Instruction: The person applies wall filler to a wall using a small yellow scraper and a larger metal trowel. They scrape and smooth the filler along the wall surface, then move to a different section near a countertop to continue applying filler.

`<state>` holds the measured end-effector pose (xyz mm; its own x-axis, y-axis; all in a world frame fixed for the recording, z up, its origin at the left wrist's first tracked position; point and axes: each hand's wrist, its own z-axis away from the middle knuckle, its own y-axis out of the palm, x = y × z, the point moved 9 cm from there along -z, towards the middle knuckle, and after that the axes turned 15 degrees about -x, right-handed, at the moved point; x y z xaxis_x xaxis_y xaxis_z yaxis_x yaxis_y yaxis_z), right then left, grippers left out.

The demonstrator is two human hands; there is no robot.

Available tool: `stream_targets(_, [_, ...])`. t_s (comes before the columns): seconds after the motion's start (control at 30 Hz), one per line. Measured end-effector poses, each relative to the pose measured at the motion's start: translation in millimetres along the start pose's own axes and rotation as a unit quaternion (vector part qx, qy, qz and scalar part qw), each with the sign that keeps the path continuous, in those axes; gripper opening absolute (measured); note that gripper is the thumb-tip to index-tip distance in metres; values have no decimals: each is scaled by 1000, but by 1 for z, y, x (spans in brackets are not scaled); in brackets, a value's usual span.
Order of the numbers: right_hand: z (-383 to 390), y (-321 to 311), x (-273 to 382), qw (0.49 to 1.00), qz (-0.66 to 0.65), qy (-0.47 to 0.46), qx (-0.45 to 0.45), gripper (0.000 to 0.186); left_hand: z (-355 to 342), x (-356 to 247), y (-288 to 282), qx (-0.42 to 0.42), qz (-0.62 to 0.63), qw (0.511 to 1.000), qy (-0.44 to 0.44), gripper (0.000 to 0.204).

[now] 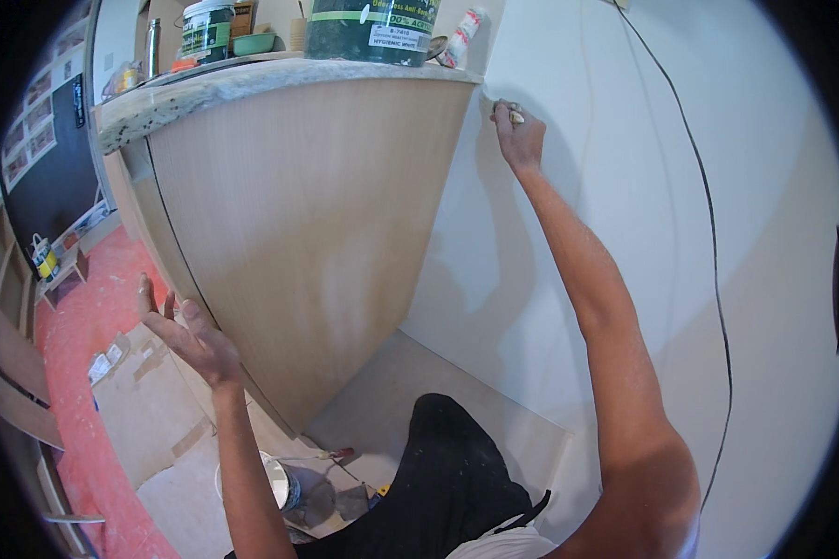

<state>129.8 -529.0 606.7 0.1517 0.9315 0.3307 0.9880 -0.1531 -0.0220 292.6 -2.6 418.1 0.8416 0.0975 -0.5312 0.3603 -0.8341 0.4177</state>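
My right hand (520,142) is raised to the white wall (643,233), just right of the counter's corner. Its fingers are closed round a small object with a pale end showing, too small to name. Beside it stands a light wood panel (317,205) under a speckled stone countertop (280,82). Lower left, my left hand (196,349) is held in the air by the panel's left edge. Its fingers are apart and nothing is in them.
On the countertop are a large green paint bucket (368,33), a smaller tub (207,35), a green bowl (254,44) and a paint roller (461,37). A black cable (713,233) hangs down the wall. An open pail (278,480) stands near my legs, beside cardboard (154,405).
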Motion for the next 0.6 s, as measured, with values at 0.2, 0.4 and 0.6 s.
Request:
stream_targets(0.2, [-5, -6, -7, 994, -82, 0, -67, 28, 2, 0, 2, -19, 18, 999, -20, 77])
stream_targets(0.4, [-21, -4, -10, 988, -125, 13, -95, 29, 2, 2, 1, -19, 20, 999, -30, 76])
stream_targets(0.6, [-8, 3, -20, 990, -95, 53, -85, 30, 2, 6, 0, 11, -3, 1000, 5, 64])
